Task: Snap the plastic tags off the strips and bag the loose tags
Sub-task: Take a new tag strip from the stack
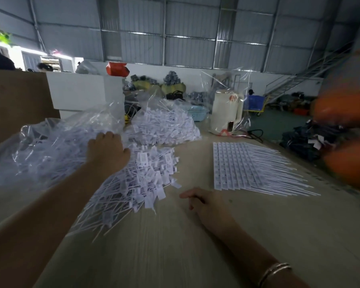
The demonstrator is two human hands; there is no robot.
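While the loose tags are going into the bag, the step goes best if the mouth of the crumpled clear plastic bag [50,146] is held wide and low against the pale wood-grain table [195,246], so the long tails slide in tail-first instead of snagging on the film. Judging from the layout, small handfuls swept along the tabletop would tangle less than one big scoop.

Farthest left lies that bag, already part-filled with white tags. The left hand [107,150] reaches forward over it, palm down, fingers curled loosely onto the film at the bag's near edge; whether it pinches the plastic or only presses on it I cannot tell. Just right of that wrist spreads the heap of loose white plastic tags with thin tails [137,183], lying on the table, not yet bagged. Behind it sits a second full clear bag of white tags [164,125].

Next comes the right hand [202,201], resting on the bare table near the heap, fingers relaxed and slightly bent, holding nothing. Farther right, well apart from both hands, the flat stack of unsnapped white tag strips [247,165] lies in neat rows, tails pointing right.
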